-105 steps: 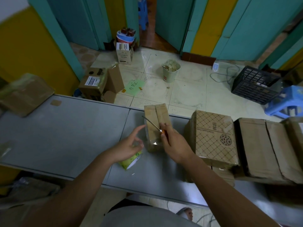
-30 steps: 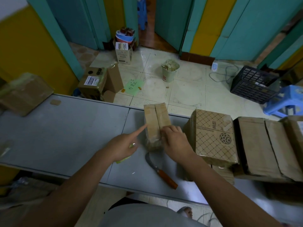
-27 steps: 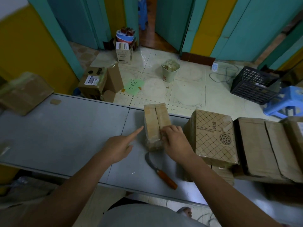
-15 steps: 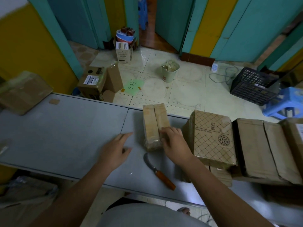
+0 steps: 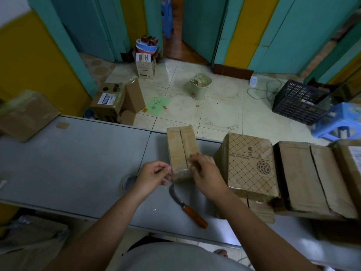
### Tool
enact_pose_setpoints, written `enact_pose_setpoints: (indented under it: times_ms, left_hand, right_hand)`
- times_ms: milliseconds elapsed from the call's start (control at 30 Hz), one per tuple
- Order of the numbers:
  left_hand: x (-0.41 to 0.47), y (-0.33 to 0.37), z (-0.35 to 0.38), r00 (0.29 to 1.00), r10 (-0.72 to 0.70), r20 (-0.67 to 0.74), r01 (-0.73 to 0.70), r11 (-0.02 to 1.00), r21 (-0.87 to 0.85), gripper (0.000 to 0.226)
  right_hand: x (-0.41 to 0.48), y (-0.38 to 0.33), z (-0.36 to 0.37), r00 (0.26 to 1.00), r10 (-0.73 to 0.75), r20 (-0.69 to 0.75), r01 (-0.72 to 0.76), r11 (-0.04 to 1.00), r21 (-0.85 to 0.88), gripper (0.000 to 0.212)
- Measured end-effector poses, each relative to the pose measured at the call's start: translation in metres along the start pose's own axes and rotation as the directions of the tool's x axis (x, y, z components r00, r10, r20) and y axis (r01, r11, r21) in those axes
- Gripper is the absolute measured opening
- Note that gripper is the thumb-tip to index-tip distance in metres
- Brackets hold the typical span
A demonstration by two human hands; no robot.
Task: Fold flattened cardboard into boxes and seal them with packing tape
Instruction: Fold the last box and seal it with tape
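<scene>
A small cardboard box point(image 5: 180, 151) stands on the grey table point(image 5: 78, 157), its top flaps meeting in a centre seam. My right hand point(image 5: 207, 175) holds its near right side, fingers curled over the top flap. My left hand point(image 5: 153, 177) is at the box's near left corner, fingers curled, thumb and forefinger pinched together, seemingly on clear packing tape. The tape roll point(image 5: 128, 181) shows just behind that hand, partly hidden by it. A curved knife point(image 5: 187, 209) with an orange handle lies on the table below the box.
A patterned box point(image 5: 252, 163) and larger brown boxes point(image 5: 312, 177) crowd the table to the right. Another box point(image 5: 25, 116) sits at the far left. Beyond the table's far edge, the floor holds cartons point(image 5: 113, 102), a bucket point(image 5: 200, 86), a black crate point(image 5: 300, 100) and a blue stool point(image 5: 340, 122).
The knife was put down on the table. My left hand reached flat to the left, then came back to the box's near corner with curled fingers, and the tape roll now shows beside it.
</scene>
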State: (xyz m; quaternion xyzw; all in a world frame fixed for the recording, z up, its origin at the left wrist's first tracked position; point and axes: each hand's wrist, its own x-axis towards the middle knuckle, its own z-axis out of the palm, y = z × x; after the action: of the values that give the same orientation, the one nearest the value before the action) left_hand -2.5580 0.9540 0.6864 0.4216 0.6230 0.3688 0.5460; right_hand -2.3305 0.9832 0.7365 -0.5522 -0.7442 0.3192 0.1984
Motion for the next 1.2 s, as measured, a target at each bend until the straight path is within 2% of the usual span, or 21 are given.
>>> enact_pose_setpoints:
  times_ms: [167, 300, 433, 733, 800, 900, 1000, 1067, 1133, 1200]
  left_hand:
    - [0.002, 0.0, 0.002, 1.0, -0.004, -0.001, 0.004, 0.999, -0.038, 0.009]
    - [0.001, -0.004, 0.007, 0.998, -0.056, 0.023, 0.06, 0.981, -0.183, 0.011]
    - [0.001, -0.002, 0.01, 0.994, -0.106, -0.004, 0.099, 0.947, -0.307, 0.026]
    - [-0.003, 0.008, 0.017, 0.977, -0.195, -0.088, 0.146, 0.909, -0.391, 0.036]
    - [-0.005, 0.006, 0.016, 0.979, -0.172, -0.108, 0.126, 0.931, -0.342, 0.03]
    - [-0.011, 0.002, 0.025, 0.982, -0.048, -0.184, 0.014, 0.984, -0.178, 0.007]
    - [-0.016, 0.0, 0.036, 0.968, 0.045, -0.246, -0.059, 0.997, -0.05, 0.014]
    - [-0.019, 0.001, 0.037, 0.952, 0.12, -0.282, -0.099, 0.991, 0.086, 0.031]
    - [-0.02, 0.003, 0.032, 0.918, 0.263, -0.297, -0.192, 0.95, 0.248, 0.043]
    - [-0.021, 0.01, 0.028, 0.884, 0.425, -0.194, -0.324, 0.856, 0.403, 0.032]
  right_hand:
    - [0.0, 0.004, 0.005, 1.0, 0.018, -0.011, -0.017, 0.999, 0.033, 0.038]
    - [0.0, 0.008, 0.009, 0.998, 0.047, -0.031, -0.044, 0.994, 0.104, 0.037]
    - [-0.004, 0.01, 0.014, 0.995, 0.082, -0.063, -0.068, 0.978, 0.198, 0.034]
    - [-0.004, 0.018, 0.023, 0.991, 0.105, -0.08, -0.081, 0.963, 0.256, 0.033]
    - [-0.005, 0.02, 0.025, 0.992, 0.094, -0.08, -0.069, 0.961, 0.269, 0.034]
    - [-0.006, 0.022, 0.027, 0.995, 0.05, -0.081, -0.031, 0.975, 0.219, 0.043]
    - [-0.005, 0.026, 0.026, 0.999, -0.005, -0.051, 0.008, 0.997, 0.074, 0.056]
    - [-0.004, 0.026, 0.026, 0.998, -0.031, -0.054, 0.032, 0.999, 0.018, 0.057]
    - [-0.004, 0.024, 0.026, 0.995, -0.058, -0.08, 0.058, 0.998, -0.001, 0.056]
    - [-0.004, 0.022, 0.027, 0.991, -0.087, -0.103, 0.087, 0.996, -0.009, 0.054]
